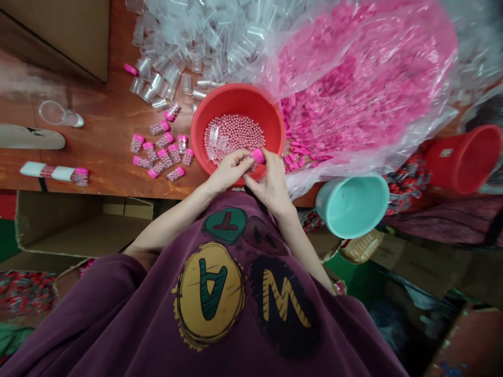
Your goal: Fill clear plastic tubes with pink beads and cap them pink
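Over the front rim of a red bowl (198,123), both my hands meet at a small container with a pink cap (258,156). My left hand (231,170) pinches its lower left part. On the right side, my right hand (270,180) has its fingers closed around the cap. Pink beads (243,131) cover the bowl's bottom, with clear containers (214,135) lying among them. Several filled, pink-capped containers (165,154) lie on the table left of the bowl. My fingers hide most of the held container.
Clear empty containers (165,78) pile up behind the bowl. A plastic bag of pink caps (353,89) spreads at the right. A turquoise bucket (353,207) and a red bucket (451,162) stand at the right edge. A cardboard box (58,36) is at the back left.
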Demonstrator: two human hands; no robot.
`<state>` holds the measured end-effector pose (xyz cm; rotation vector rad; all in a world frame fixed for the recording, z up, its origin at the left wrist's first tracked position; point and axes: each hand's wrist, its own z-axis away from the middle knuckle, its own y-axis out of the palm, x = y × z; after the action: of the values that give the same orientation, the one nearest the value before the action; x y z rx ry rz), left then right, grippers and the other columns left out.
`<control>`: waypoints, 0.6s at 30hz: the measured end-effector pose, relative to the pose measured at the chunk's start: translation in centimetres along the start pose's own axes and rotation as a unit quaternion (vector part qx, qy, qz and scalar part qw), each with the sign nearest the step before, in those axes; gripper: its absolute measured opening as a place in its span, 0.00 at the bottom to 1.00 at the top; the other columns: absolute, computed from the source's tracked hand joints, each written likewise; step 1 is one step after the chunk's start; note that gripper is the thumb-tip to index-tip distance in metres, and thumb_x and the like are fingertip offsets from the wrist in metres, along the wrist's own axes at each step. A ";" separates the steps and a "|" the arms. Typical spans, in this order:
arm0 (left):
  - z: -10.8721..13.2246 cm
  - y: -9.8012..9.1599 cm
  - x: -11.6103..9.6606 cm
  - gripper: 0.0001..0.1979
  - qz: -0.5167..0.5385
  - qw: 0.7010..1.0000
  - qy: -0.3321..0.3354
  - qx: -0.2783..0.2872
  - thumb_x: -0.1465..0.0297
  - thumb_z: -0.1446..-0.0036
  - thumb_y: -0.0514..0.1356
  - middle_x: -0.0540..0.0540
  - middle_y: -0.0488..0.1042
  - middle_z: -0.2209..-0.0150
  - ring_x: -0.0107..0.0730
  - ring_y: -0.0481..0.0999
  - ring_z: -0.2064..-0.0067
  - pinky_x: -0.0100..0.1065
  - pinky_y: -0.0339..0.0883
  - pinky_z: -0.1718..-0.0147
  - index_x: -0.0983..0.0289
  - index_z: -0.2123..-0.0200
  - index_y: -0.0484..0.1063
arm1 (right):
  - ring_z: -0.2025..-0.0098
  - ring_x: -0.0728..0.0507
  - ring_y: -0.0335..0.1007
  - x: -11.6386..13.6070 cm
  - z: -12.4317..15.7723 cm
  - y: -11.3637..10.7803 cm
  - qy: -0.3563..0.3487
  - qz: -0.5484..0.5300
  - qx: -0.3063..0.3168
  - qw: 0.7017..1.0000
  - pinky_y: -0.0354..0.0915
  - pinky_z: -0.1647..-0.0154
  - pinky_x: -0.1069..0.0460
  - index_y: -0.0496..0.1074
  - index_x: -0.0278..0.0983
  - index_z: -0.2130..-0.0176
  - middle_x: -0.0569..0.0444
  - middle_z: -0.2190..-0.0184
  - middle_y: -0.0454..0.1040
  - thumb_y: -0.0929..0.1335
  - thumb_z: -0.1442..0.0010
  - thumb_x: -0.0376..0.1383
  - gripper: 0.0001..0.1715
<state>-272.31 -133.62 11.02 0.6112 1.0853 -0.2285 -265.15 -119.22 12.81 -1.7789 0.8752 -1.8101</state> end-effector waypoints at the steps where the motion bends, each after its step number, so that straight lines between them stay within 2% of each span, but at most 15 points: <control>1: 0.1 0.4 0.2 0.12 0.009 1.000 -0.008 -0.019 0.61 0.33 0.66 0.50 0.75 0.68 0.24 0.72 0.70 0.27 0.67 0.68 0.65 0.61 0.74 | 0.36 0.29 0.67 0.0 0.0 0.3 -0.012 0.046 -0.004 0.999 0.66 0.32 0.28 0.64 0.35 0.32 0.36 0.37 0.71 0.73 0.38 0.45 0.41; 5: 0.2 1.5 0.9 0.10 0.028 0.995 -0.024 -0.093 0.65 0.33 0.66 0.50 0.76 0.69 0.26 0.74 0.66 0.28 0.69 0.64 0.64 0.64 0.73 | 0.41 0.29 0.68 -1.0 -0.7 2.0 -0.040 0.116 -0.030 0.992 0.67 0.36 0.29 0.64 0.30 0.35 0.34 0.43 0.71 0.69 0.37 0.38 0.34; 7: 0.2 1.6 1.2 0.10 0.042 0.993 -0.030 -0.103 0.65 0.33 0.66 0.50 0.76 0.70 0.27 0.74 0.66 0.28 0.70 0.63 0.64 0.65 0.73 | 0.44 0.30 0.69 -1.8 -1.1 2.6 -0.054 0.112 -0.023 0.992 0.68 0.39 0.30 0.66 0.31 0.38 0.37 0.48 0.72 0.68 0.37 0.38 0.30; 11: 0.1 1.1 1.8 0.12 0.072 0.992 -0.060 -0.087 0.64 0.35 0.67 0.51 0.77 0.71 0.27 0.74 0.67 0.28 0.70 0.63 0.65 0.67 0.74 | 0.47 0.31 0.70 -3.3 -1.3 3.0 -0.078 0.089 -0.011 0.993 0.70 0.43 0.33 0.67 0.33 0.42 0.40 0.52 0.73 0.71 0.40 0.39 0.29; 14: 0.2 -0.2 2.4 0.13 0.060 0.992 -0.091 -0.066 0.62 0.38 0.70 0.51 0.78 0.70 0.28 0.75 0.66 0.29 0.69 0.63 0.66 0.66 0.76 | 0.47 0.32 0.71 -3.9 -0.9 3.3 -0.063 0.074 0.004 0.995 0.71 0.42 0.34 0.68 0.37 0.45 0.42 0.52 0.74 0.73 0.43 0.41 0.28; 18: 1.0 -2.6 3.2 0.12 0.041 0.983 -0.172 -0.040 0.64 0.44 0.73 0.51 0.78 0.71 0.26 0.74 0.69 0.28 0.66 0.66 0.68 0.68 0.79 | 0.49 0.31 0.72 -4.1 -0.4 4.6 -0.043 0.038 0.081 0.995 0.71 0.44 0.35 0.69 0.36 0.51 0.42 0.54 0.75 0.74 0.45 0.44 0.25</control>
<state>-271.35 -135.94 7.62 0.5208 0.7310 -0.2097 -265.78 -119.52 6.68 -1.6858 0.7307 -1.6919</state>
